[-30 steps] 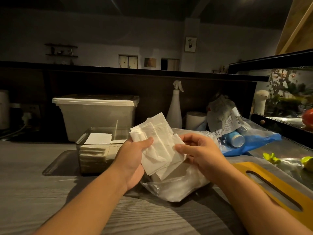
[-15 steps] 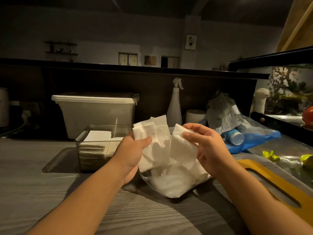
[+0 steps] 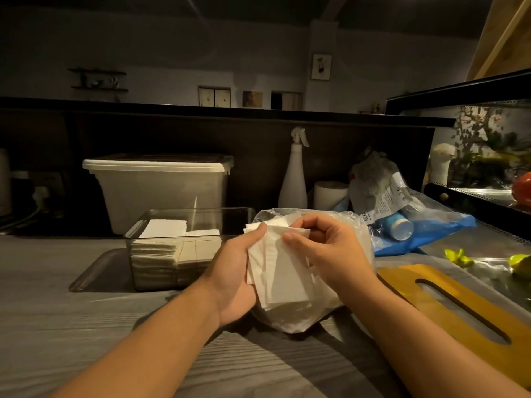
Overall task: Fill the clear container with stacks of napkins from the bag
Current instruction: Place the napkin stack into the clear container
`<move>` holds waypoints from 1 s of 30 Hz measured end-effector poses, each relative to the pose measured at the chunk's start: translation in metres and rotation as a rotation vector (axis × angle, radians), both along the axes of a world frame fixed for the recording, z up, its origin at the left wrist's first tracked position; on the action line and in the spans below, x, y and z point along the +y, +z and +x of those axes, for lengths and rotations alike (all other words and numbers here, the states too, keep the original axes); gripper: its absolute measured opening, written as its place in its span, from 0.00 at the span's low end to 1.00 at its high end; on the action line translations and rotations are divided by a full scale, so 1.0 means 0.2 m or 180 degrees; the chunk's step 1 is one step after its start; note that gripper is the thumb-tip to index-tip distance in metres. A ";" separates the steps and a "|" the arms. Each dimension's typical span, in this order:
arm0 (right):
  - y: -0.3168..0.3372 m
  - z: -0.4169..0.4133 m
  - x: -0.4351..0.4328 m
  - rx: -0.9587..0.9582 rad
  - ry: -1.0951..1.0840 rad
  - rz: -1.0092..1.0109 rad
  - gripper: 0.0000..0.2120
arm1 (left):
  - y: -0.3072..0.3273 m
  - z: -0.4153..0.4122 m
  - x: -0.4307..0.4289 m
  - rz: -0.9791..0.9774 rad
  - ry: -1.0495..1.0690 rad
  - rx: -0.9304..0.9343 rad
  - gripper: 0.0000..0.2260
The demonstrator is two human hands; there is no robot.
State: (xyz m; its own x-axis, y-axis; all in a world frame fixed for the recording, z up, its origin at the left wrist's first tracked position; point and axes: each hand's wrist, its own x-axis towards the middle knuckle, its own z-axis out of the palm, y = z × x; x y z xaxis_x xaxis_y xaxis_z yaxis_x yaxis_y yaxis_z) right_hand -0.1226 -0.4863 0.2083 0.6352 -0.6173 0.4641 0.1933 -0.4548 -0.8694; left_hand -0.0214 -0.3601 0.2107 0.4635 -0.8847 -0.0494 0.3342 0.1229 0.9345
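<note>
From the head camera, the left hand (image 3: pixel 232 271) cups a loose bundle of white napkins (image 3: pixel 284 277) from behind. Its thumb presses on the upper left corner, and the rest of its fingers are hidden behind the paper. The right hand (image 3: pixel 330 251) pinches the top edge of the front sheets between thumb and forefinger, with the other fingers curled behind. This looks like squaring uneven sheets into one tidy stack, since their edges are fanned and do not line up.

The bundle is held upright directly over the clear plastic bag (image 3: pixel 298 317), which lies slumped on the tabletop (image 3: pixel 71 326) with more napkins inside. Any sheet that slips would probably fall back into the bag.

The clear container (image 3: pixel 135 234) stands just left of the left hand, open on top and within easy reach. Two neat stacks (image 3: pixel 155 254) fill its left side. The right side looks free, though the left hand hides part of it, so that is probably where this bundle belongs.

A yellow board with a slot (image 3: pixel 459 305) lies to the right.
</note>
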 end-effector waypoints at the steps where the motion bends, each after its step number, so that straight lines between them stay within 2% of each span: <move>1: 0.00 0.00 0.00 -0.0001 -0.0007 0.0008 0.05 | 0.00 0.00 0.00 -0.0047 -0.0078 0.0012 0.19; 6: 0.00 0.00 0.01 -0.0140 0.0191 -0.0035 0.05 | -0.02 0.00 0.01 -0.0021 -0.0240 -0.0427 0.20; 10: -0.02 0.01 0.01 -0.0088 0.0297 -0.0186 0.05 | -0.03 -0.01 0.00 0.0135 0.0047 -0.0646 0.18; 15: -0.02 0.01 -0.01 -0.0048 0.0036 -0.0257 0.02 | -0.01 -0.02 0.00 0.0187 0.0394 -0.0674 0.14; 17: 0.00 -0.01 -0.04 0.0205 -0.0278 -0.0408 0.02 | 0.01 -0.02 0.01 0.0225 0.0546 -0.0659 0.15; 20: 0.02 -0.04 -0.10 0.0875 -0.0995 -0.1137 0.06 | 0.04 0.00 0.02 0.0123 0.0774 -0.0548 0.15; 22: 0.04 -0.06 -0.11 0.1324 -0.1225 -0.1379 0.10 | 0.05 0.01 0.01 0.0039 0.0980 -0.0622 0.14; 26: 0.05 -0.07 -0.11 0.2157 -0.1228 -0.1795 0.20 | 0.05 0.03 0.00 -0.0003 0.1276 -0.1027 0.14; 30: 0.05 -0.07 -0.10 0.2343 -0.1157 -0.1950 0.25 | 0.05 0.05 0.00 0.0034 0.1431 -0.1308 0.15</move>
State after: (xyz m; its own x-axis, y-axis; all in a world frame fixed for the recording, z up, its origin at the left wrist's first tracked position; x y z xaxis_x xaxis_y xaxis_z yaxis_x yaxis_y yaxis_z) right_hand -0.1376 -0.5068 0.2186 0.7117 -0.6174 0.3352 -0.5328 -0.7853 -0.3153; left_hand -0.0114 -0.3592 0.2204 0.7746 -0.5983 0.2049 -0.1365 0.1582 0.9779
